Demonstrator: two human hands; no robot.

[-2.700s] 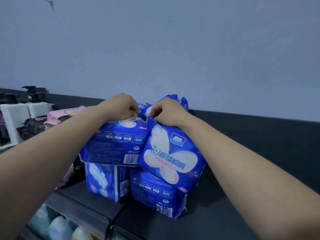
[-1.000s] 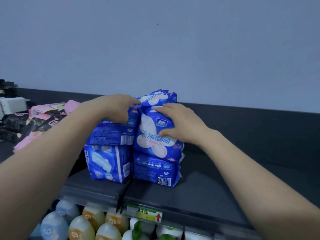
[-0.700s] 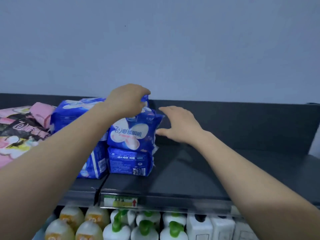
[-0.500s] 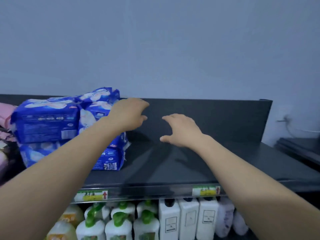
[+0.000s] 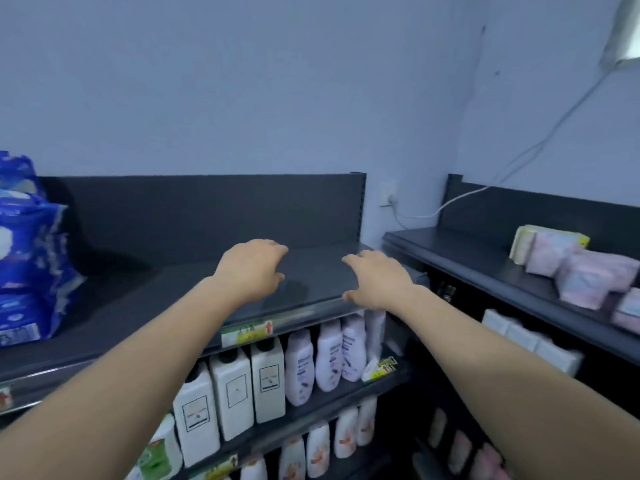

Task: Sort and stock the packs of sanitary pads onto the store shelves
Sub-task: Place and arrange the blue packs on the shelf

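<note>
A stack of blue plastic packs of sanitary pads (image 5: 27,265) already sits at the left end of the dark grey metal top shelf (image 5: 173,289). The pale pink packs (image 5: 571,268) on the neighbouring shelf probably await sorting. The left hand (image 5: 251,268) and right hand (image 5: 377,277) hover apart, fingers loosely curled, holding nothing.

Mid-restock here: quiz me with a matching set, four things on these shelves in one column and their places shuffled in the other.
Things
1. blue plastic packs of sanitary pads
2. pale pink soft packs
3. white square bottles with black caps
4. green and yellow price label with a red arrow

Places
A. front edge of the dark top shelf
B. top of the side shelf unit on the right
C. far left of the dark top shelf
D. the shelf just below the dark top shelf

Pairs: 1-C, 2-B, 3-D, 4-A
</note>
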